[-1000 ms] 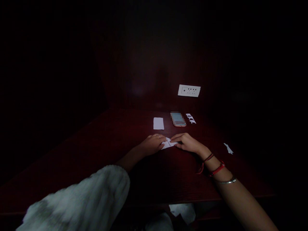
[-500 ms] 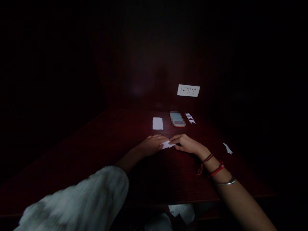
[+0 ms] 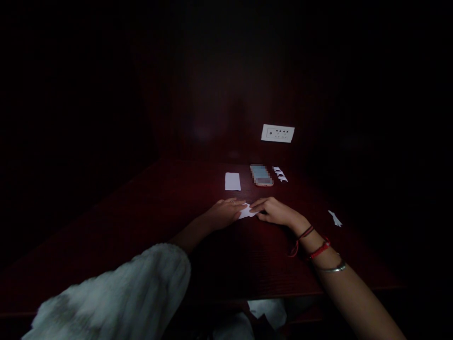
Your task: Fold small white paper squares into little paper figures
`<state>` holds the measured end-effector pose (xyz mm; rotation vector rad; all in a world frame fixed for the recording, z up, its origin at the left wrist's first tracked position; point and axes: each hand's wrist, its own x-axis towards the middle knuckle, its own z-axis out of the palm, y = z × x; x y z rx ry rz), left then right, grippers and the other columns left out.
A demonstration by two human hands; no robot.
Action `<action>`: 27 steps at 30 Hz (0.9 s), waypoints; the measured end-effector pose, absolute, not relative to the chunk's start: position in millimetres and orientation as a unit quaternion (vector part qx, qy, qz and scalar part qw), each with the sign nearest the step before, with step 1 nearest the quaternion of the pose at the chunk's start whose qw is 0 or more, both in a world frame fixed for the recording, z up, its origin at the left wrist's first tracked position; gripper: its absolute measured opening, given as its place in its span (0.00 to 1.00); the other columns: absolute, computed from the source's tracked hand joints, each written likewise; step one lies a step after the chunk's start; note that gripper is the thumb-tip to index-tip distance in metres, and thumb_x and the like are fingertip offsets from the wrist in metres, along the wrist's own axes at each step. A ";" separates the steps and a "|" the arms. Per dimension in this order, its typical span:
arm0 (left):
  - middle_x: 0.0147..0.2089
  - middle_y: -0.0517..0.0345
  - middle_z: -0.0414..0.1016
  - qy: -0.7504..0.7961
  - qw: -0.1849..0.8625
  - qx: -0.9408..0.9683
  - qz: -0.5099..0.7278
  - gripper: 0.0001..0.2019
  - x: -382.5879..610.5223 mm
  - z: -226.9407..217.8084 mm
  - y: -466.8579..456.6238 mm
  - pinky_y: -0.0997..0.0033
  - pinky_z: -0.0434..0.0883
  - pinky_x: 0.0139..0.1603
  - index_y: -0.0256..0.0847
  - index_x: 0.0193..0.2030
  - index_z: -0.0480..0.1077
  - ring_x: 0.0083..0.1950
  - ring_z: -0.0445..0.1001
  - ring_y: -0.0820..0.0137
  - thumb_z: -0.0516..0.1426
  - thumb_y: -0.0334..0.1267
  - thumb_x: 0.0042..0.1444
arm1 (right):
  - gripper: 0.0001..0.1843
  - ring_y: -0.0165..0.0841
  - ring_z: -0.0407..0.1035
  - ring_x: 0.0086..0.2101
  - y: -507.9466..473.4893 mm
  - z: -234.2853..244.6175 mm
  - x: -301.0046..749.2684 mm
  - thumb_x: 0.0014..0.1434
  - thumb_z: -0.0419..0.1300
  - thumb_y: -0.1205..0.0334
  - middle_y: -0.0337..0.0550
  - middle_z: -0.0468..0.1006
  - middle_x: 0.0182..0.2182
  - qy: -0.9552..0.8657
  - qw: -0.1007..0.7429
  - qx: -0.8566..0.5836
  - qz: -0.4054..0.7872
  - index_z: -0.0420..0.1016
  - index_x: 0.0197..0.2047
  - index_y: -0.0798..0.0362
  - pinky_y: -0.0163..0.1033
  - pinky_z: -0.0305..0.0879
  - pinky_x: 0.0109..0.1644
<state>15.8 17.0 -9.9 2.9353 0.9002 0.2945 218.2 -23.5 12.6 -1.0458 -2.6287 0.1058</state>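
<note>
Between my two sets of fingers lies a small piece of folded white paper (image 3: 245,213), flat on the desk (image 3: 269,264). My left fingers (image 3: 239,205) are laid across its left part with the thumb at the near side, and my right fingers (image 3: 257,207) grip its right end, forefinger on top; how tightly either set presses, I can't tell. I judge it almost weightless, springy at the folds and easily creased or torn, so light pressure near the outer ends, close to the creases, suits it best. The dark wood has a slight sheen, and the paper would probably skid if only one side were held. Just beyond my left fingers lies a white sheet (image 3: 232,182); beyond my right fingers are a phone (image 3: 261,174) and some folded pieces (image 3: 280,174), and well to their right a narrow paper piece (image 3: 334,218). The widest stretch of wood spreads left of my left fingers, and the desk's front edge runs well on my side of both.
</note>
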 end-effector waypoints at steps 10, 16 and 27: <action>0.58 0.63 0.49 0.299 0.015 0.951 0.074 0.19 15.6 -11.1 18.9 0.64 0.51 0.51 0.49 0.55 0.48 0.57 0.47 0.66 0.40 0.41 0.55 | 0.15 0.30 0.64 0.41 -21.5 10.5 220.1 0.47 0.51 0.71 0.43 0.70 0.41 -0.915 0.155 -0.371 0.043 0.70 0.39 0.56 0.34 0.57 0.47; 0.58 0.62 0.48 0.305 0.013 0.949 0.083 0.20 15.8 -12.1 19.3 0.64 0.51 0.51 0.48 0.56 0.45 0.57 0.46 0.66 0.41 0.42 0.55 | 0.15 0.30 0.64 0.41 -21.0 10.1 220.8 0.47 0.51 0.70 0.43 0.70 0.40 -0.915 0.156 -0.369 0.046 0.70 0.39 0.56 0.34 0.57 0.47; 0.55 0.64 0.54 0.294 0.010 0.951 0.095 0.17 16.2 -8.8 17.1 0.65 0.53 0.50 0.50 0.52 0.53 0.55 0.51 0.68 0.42 0.39 0.54 | 0.14 0.30 0.63 0.42 -22.2 11.8 216.6 0.48 0.50 0.73 0.45 0.71 0.40 -0.921 0.153 -0.356 0.024 0.71 0.37 0.58 0.34 0.57 0.47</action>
